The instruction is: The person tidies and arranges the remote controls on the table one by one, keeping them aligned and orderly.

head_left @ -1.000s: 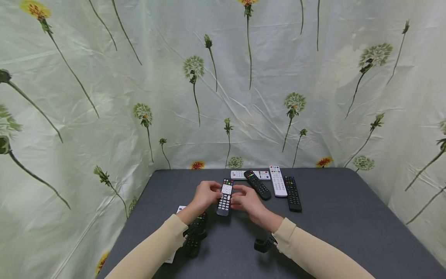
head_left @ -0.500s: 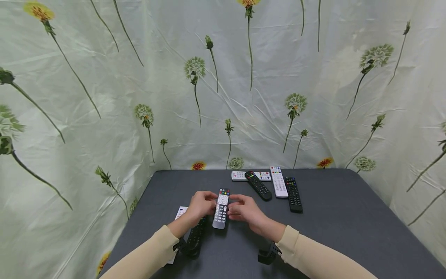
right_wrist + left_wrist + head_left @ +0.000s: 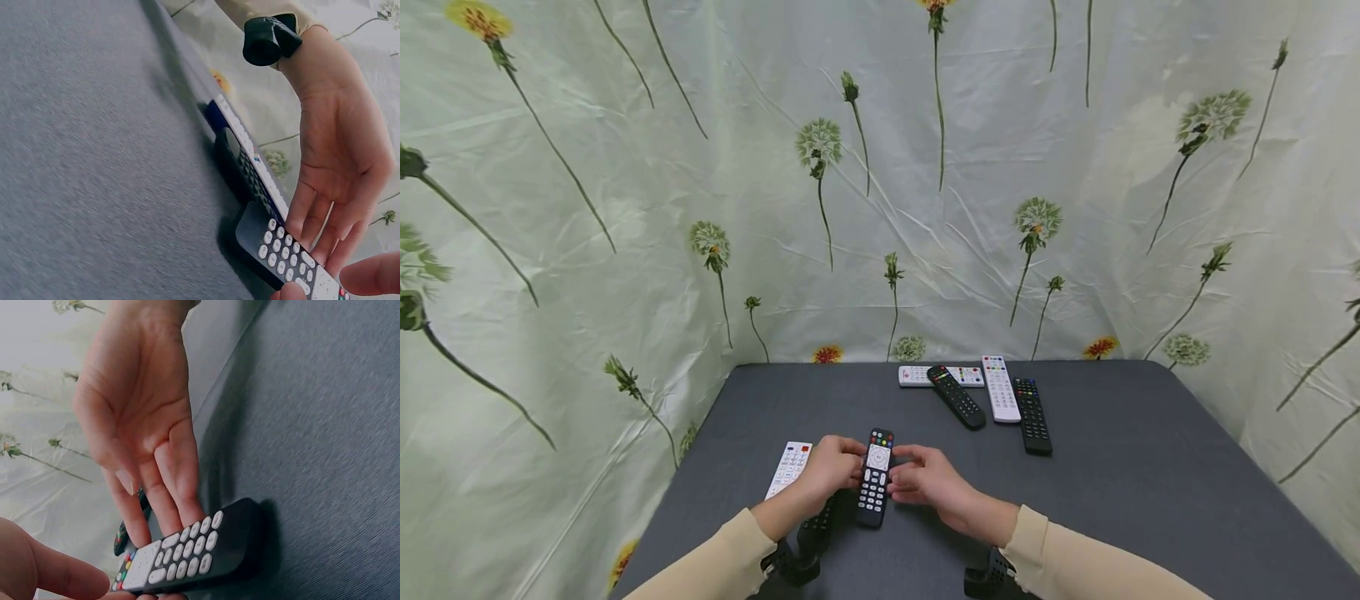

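Note:
A black remote control [image 3: 873, 497] with white buttons and a silver pad lies face up between my two hands, right at the grey tabletop. My left hand [image 3: 831, 468] has its fingertips along the remote's left side; the right wrist view shows these fingers extended and the thumb apart from the remote. Along the other side are the fingers of my right hand [image 3: 934, 487], fairly straight in the left wrist view, its thumb also free. Left of it, a white remote [image 3: 790, 463] and another black remote [image 3: 816, 525] are partly hidden by my left hand and wrist.
At the back right lie a white remote [image 3: 916, 377] set sideways, a black remote [image 3: 957, 397] overlapping it, an upright-pointing white remote [image 3: 1001, 390] and a slim black remote [image 3: 1033, 417]. A flowered cloth [image 3: 880, 183] hangs behind the dark table [image 3: 1120, 467].
Both hands and the black remote between them have come nearer to me and slightly left, and the remote has gone lower. The white remote at the left shows more. The back remotes stay put.

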Demonstrator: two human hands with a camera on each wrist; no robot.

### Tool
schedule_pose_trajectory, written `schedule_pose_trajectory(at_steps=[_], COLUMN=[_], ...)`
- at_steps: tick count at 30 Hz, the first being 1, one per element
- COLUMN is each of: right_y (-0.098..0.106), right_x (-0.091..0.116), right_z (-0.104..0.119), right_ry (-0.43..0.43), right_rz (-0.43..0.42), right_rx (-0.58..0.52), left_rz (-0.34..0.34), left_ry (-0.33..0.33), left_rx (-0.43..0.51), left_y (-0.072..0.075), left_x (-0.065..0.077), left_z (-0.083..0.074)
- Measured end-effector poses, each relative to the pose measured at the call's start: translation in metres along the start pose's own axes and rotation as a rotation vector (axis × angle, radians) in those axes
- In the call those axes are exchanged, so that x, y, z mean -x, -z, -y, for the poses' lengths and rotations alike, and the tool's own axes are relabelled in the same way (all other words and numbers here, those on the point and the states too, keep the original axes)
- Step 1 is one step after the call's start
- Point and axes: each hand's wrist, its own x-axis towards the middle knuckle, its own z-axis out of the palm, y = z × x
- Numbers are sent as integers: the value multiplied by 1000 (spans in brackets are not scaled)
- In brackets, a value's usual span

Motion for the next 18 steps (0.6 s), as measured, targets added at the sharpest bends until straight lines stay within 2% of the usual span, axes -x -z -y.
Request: schedule_pose_trajectory(at_steps=[9,18], right_y=[-5,-8], right_x=[4,5], right_z=[-8,-18], right_ry=[-16,-19], right_rz=[31,30], right_rx=[-34,8], left_rz=[-2,-2], left_ry=[16,36], left_rx=[-53,15], left_y=[-2,-1], left_x=[16,28], left_z=[2,8])
